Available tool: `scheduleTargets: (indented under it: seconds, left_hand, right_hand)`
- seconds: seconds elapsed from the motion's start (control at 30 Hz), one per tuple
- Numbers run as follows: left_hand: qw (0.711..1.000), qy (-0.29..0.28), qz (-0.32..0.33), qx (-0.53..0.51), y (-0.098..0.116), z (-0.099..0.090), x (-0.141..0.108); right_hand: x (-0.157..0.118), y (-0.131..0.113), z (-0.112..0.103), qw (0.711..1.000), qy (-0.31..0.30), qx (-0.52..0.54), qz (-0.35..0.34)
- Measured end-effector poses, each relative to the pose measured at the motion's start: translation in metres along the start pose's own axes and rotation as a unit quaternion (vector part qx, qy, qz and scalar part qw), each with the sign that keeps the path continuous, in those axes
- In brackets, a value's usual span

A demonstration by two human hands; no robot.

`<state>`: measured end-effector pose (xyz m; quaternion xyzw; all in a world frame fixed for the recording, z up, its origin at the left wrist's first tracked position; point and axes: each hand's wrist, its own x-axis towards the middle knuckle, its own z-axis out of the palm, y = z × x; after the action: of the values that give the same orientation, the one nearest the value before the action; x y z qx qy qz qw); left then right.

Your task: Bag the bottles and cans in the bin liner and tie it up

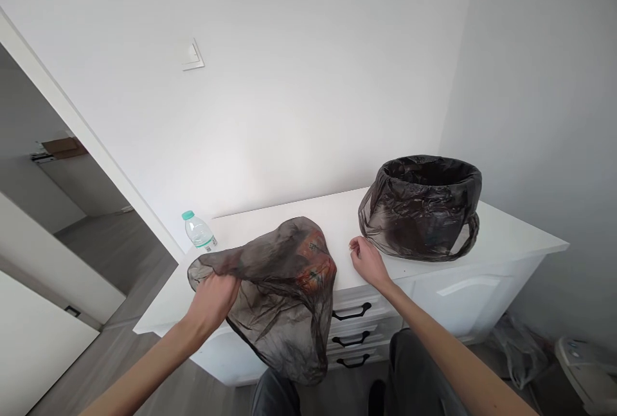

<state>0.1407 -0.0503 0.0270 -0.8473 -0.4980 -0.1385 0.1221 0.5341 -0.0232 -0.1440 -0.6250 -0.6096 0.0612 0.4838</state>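
Note:
My left hand [215, 300] is closed round the gathered mouth of a thin, see-through black plastic bag [284, 313]. Red and orange printed packaging [313, 262] shows through the film in the bag's right part. The bag drapes over the front edge of a white cabinet [332, 210]. My right hand [367, 260] hovers by the cabinet top, between that bag and a bin lined with a black bag [424, 210]. Its fingers are loosely bent, and nothing shows in them. The liner is folded over the bin's rim, with a loop hanging at the right.
A clear bottle with a green cap [198, 231] stands at the cabinet's left end. Black drawer handles [351, 339] stick out in front. A light switch [193, 56] is on the wall. Clear plastic [520, 345] lies on the floor at the right, near a pale appliance [588, 364].

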Motion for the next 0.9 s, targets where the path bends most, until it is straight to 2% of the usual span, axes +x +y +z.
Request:
scheduleTargets:
  seconds: [0.13,0.23,0.33,0.4,0.43,0.47,0.53,0.6,0.67,0.8,0.9]
  left_hand:
    - [0.994,0.033,-0.077,-0.063,0.007,-0.057,-0.052]
    - [0.973,0.119,-0.179,-0.088,-0.005,-0.104,-0.080]
    - [0.927,0.232,-0.288,-0.065,-0.029,-0.147,-0.083]
    - [0.893,0.289,-0.341,-0.047,-0.048,-0.165,-0.071]
    - [0.884,0.298,-0.357,-0.041,-0.058,-0.169,-0.063]
    - [0.884,0.289,-0.366,-0.035,-0.068,-0.169,-0.053]
    - [0.905,0.231,-0.355,-0.025,-0.086,-0.158,-0.032]
    - [0.937,0.158,-0.311,-0.017,-0.101,-0.138,-0.012]
    - [0.955,0.115,-0.274,-0.016,-0.113,-0.113,0.006]
    - [0.962,0.080,-0.262,-0.016,-0.126,-0.074,0.031]
    - [0.961,0.066,-0.267,-0.021,-0.130,-0.059,0.041]
  right_hand:
    - [-0.002,-0.002,-0.001,1.000,-0.004,-0.002,-0.002]
    - [-0.004,-0.002,0.000,1.000,-0.006,-0.003,-0.001]
    - [-0.006,-0.001,0.000,1.000,-0.008,-0.003,0.002]
    - [-0.007,-0.001,0.000,1.000,-0.011,-0.001,0.002]
    - [-0.008,-0.001,0.000,1.000,-0.012,0.000,0.001]
    - [-0.008,-0.001,0.000,1.000,-0.012,0.000,0.001]
    - [-0.009,-0.002,0.000,1.000,-0.011,0.002,-0.001]
    - [-0.009,-0.002,0.000,1.000,-0.011,0.002,-0.002]
    - [-0.009,-0.002,0.000,1.000,-0.011,0.002,-0.002]
    - [-0.006,0.000,0.000,1.000,-0.014,0.001,0.002]
    - [-0.003,0.002,0.000,1.000,-0.017,0.003,0.009]
